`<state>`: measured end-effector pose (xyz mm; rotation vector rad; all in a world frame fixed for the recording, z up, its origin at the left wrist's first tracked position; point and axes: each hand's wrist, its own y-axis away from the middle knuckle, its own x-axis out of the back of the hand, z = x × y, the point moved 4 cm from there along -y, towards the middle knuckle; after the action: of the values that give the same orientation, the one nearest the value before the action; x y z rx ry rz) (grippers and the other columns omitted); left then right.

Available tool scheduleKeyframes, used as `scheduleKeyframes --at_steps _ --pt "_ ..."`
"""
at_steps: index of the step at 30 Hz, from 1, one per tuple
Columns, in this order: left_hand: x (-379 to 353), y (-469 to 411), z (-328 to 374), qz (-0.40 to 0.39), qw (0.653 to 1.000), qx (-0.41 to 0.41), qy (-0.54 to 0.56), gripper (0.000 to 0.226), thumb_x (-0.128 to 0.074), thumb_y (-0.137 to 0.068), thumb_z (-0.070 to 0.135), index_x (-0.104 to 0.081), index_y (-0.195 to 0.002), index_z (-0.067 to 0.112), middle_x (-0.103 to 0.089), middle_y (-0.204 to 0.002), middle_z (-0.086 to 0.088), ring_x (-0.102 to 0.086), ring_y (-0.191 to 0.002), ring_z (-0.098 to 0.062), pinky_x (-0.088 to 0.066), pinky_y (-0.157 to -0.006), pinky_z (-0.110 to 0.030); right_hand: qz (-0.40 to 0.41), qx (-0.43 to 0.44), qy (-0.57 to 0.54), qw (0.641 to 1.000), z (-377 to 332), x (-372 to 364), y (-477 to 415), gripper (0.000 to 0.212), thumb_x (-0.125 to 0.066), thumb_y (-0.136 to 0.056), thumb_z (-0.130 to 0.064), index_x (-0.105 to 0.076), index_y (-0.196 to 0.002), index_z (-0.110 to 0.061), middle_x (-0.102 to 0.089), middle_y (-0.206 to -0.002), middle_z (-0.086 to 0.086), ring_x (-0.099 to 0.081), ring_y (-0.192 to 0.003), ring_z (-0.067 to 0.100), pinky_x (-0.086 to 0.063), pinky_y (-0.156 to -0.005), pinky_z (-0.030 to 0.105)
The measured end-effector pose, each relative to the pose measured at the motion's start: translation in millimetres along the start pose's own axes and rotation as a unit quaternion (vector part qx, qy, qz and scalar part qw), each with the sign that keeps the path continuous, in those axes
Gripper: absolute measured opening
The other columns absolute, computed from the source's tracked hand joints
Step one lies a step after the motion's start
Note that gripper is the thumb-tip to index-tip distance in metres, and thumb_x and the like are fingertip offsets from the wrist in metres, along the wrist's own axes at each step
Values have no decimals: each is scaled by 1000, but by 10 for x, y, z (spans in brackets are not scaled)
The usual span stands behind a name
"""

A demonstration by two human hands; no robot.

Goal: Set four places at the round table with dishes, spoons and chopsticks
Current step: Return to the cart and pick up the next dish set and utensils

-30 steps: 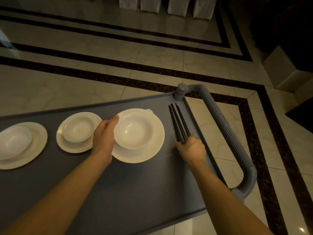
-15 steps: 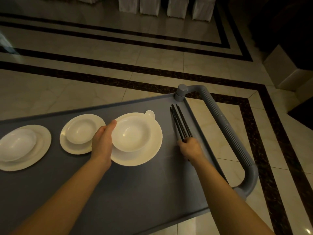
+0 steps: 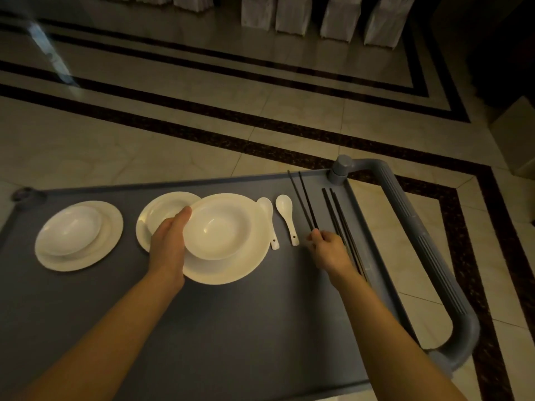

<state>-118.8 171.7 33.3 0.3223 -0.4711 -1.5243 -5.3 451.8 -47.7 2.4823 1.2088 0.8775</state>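
white bowl (image 3: 219,228) on plate (image 3: 231,270), rim gripped by left hand (image 3: 168,244). right hand (image 3: 330,251) pinches two black chopsticks (image 3: 304,204) on grey cart (image 3: 231,328); two spoons (image 3: 286,218) between.

Dim room: glossy cream marble floor (image 3: 144,146) with dark border bands, white-covered chairs (image 3: 315,15) beyond.

I had one head-worn wide-angle view, looking forward and steeply down, close over the grey cart (image 3: 231,328), with tiled floor (image 3: 144,140) beyond.
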Motion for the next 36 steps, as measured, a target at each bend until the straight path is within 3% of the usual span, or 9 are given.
scheduleKeyframes --at_steps 6,10,13,17,21,26,30,32,36 --pt "88 -30 17 21 999 16 21 8 -57 -95 48 -56 -93 40 -64 -115 -2 -59 -110 -28 -47 -99 -53 -10 11 0 1000 -96 -153 -233 24 -42 -106 -32 -56 -97 -14 -58 -89 12 -55 -76 21 -49 -71 41" --pt "84 -62 17 28 999 25 22 13 -58 -94 49 -58 -86 40 -65 -106 3 -60 -109 -28 -47 -101 -54 20 46 167 985 -166 -206 -342 37 -65 -92 -47 -56 -103 -13 -62 -93 6 -61 -85 21 -48 -71 34" --pt "61 -91 23 30 999 32 23 13 -57 -94 50 -57 -86 40 -65 -104 4 -61 -108 -28 -47 -101 -56 22 46 207 977 -169 -283 -420 48 -73 -85 -48 -58 -115 -13 -65 -104 6 -65 -94 23 -52 -77 34" --pt "21 -110 21 29 998 35 32 11 -56 -96 46 -55 -87 40 -64 -104 2 -60 -108 -28 -48 -98 -54 29 61 234 970 -168 -349 -461 43 -71 -88 -43 -58 -118 -14 -66 -105 6 -66 -94 22 -58 -85 41" --pt "2 -128 15 35 998 34 36 12 -56 -96 47 -54 -87 40 -63 -101 5 -60 -103 -25 -49 -91 -48 2 71 230 970 -177 -398 -452 33 -65 -95 -33 -60 -118 -10 -60 -97 1 -60 -87 17 -52 -80 32" --pt "4 -111 31 34 998 30 39 11 -57 -95 49 -55 -89 40 -65 -111 0 -60 -104 -25 -49 -92 -49 -6 85 149 985 -193 -384 -340 20 -61 -98 -30 -65 -106 -12 -66 -83 0 -65 -77 17 -53 -69 29" --pt "58 -104 53 33 998 26 46 12 -57 -95 48 -56 -88 39 -64 -110 1 -60 -107 -26 -49 -95 -50 -15 50 -80 995 -400 -343 -53 12 -61 -97 -25 -66 -101 -15 -68 -87 6 -63 -79 21 -51 -69 32" --pt "114 -89 63 31 998 22 55 12 -58 -94 49 -57 -87 39 -64 -105 4 -60 -106 -26 -49 -95 -50 -46 48 -140 988 -544 -361 110 10 -61 -96 -25 -66 -97 -16 -70 -89 10 -58 -71 18 -46 -63 31" --pt "294 -58 88 31 997 20 66 13 -60 -91 53 -62 -92 40 -66 -113 1 -61 -106 -27 -49 -98 -52 -104 91 -160 977 -856 -452 448 23 -54 -102 -29 -62 -111 -10 -65 -76 4 -50 -60 11 -41 -57 27"
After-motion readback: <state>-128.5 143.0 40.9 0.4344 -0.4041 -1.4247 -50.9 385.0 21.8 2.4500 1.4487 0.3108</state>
